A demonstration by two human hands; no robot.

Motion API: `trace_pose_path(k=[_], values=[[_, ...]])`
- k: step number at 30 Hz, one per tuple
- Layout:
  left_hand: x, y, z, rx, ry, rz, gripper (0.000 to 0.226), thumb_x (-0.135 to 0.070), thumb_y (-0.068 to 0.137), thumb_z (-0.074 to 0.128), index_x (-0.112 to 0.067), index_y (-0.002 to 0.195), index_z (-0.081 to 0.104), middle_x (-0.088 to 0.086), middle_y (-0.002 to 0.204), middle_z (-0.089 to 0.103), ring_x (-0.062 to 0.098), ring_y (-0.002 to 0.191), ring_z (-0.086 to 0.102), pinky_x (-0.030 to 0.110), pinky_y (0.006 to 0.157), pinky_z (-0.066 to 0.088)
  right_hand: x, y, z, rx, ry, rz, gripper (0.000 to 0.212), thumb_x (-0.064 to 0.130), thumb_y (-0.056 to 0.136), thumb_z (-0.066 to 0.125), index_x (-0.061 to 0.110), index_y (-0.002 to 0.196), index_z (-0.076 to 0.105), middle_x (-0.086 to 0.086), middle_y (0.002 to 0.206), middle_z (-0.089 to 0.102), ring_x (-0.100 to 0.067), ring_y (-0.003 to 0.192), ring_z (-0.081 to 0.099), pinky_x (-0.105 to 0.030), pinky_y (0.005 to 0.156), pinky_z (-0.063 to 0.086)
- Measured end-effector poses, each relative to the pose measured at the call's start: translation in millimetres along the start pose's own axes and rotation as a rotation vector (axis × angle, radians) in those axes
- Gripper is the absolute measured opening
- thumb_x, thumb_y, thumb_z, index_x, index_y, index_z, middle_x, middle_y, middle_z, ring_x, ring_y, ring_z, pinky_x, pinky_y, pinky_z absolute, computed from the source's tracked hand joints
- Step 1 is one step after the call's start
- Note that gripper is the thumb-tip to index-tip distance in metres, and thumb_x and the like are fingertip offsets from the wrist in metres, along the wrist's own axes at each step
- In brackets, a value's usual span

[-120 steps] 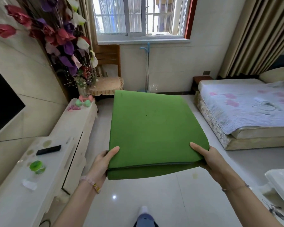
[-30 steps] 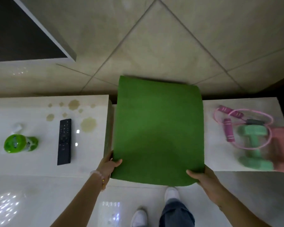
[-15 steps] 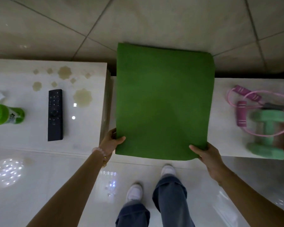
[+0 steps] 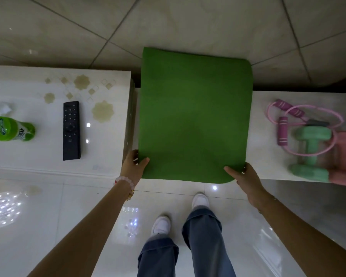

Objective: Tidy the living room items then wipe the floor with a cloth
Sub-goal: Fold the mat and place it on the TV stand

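Both hands, left (image 4: 133, 166) and right (image 4: 246, 177), pinch the mat (image 4: 194, 116) by its near corners, fingers closed, squaring it flat onto the bench (image 4: 264, 156).

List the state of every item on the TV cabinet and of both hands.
green cushion: flat, held by both hands at its near corners
left hand: gripping near-left corner
right hand: gripping near-right corner
remote: lying flat, buttons up
green bottle: lying on its side
skipping rope: coiled loosely
green dumbbell: resting on cabinet
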State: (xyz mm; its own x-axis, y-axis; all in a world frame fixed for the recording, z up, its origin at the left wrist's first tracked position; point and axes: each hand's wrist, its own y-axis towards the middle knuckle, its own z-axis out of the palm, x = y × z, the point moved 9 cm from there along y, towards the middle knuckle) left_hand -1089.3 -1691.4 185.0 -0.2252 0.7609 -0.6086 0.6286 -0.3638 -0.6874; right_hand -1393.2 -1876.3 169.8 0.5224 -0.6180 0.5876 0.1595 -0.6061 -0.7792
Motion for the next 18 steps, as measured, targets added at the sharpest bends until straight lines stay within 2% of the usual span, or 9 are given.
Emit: trace_pose_path(k=[4,8,11,13,15,18], values=[[-15.5,-35.3,-23.0,-0.029,0.033,0.010,0.041,-0.004,0.089,0.058,-0.002,0.128,0.044,0.012,0.117,0.053,0.027,0.104,0.052,0.031,0.086,0.042,21.4,-35.8,-12.8,-0.080,0.042,-0.019,0.060,0.011,0.083,0.067,0.007,0.135,0.037,-0.005,0.118,0.050,-0.018,0.103,0.049,-0.029,0.085,0.038],[-44.4,-86.6,-45.4,0.005,0.135,0.084,0.033,-0.003,0.087,0.060,-0.005,0.118,0.051,0.011,0.114,0.058,0.030,0.107,0.055,0.032,0.088,0.043,51.1,-83.6,-31.2,-0.123,-0.014,-0.079,0.056,0.009,0.082,0.067,0.011,0.132,0.042,-0.007,0.125,0.049,-0.020,0.108,0.049,-0.030,0.086,0.039],[-91.4,-133.4,-61.9,0.010,0.221,0.233,0.027,-0.005,0.088,0.059,-0.008,0.115,0.056,0.005,0.115,0.060,0.018,0.106,0.054,0.019,0.082,0.036,83.1,-124.8,-43.7,-0.113,0.020,-0.120,0.045,0.002,0.083,0.064,0.009,0.125,0.049,-0.013,0.126,0.054,-0.020,0.102,0.052,-0.029,0.083,0.040],[-129.5,-167.0,-71.8,0.018,0.262,0.323,0.027,-0.010,0.091,0.057,-0.013,0.117,0.057,0.000,0.121,0.059,0.012,0.111,0.052,0.017,0.087,0.036,111.0,-155.2,-47.4,-0.067,0.002,-0.183,0.040,0.001,0.085,0.061,0.009,0.123,0.051,-0.012,0.120,0.056,-0.021,0.100,0.054,-0.025,0.078,0.040],[-171.7,-204.4,-81.0,0.002,0.342,0.452,0.032,-0.013,0.092,0.055,-0.015,0.124,0.054,-0.001,0.126,0.057,0.013,0.117,0.050,0.019,0.095,0.034,143.7,-191.0,-50.2,-0.039,-0.079,-0.295,0.035,0.006,0.086,0.062,0.015,0.118,0.052,-0.008,0.117,0.058,-0.024,0.107,0.055,-0.028,0.084,0.041],[-233.8,-260.2,-93.4,-0.078,0.452,0.671,0.037,-0.015,0.092,0.056,-0.012,0.129,0.052,0.001,0.127,0.057,0.017,0.118,0.051,0.015,0.094,0.031,197.9,-245.5,-57.6,-0.053,-0.152,-0.464,0.032,0.009,0.086,0.063,0.020,0.114,0.052,-0.006,0.118,0.060,-0.020,0.108,0.055,-0.035,0.096,0.043]])
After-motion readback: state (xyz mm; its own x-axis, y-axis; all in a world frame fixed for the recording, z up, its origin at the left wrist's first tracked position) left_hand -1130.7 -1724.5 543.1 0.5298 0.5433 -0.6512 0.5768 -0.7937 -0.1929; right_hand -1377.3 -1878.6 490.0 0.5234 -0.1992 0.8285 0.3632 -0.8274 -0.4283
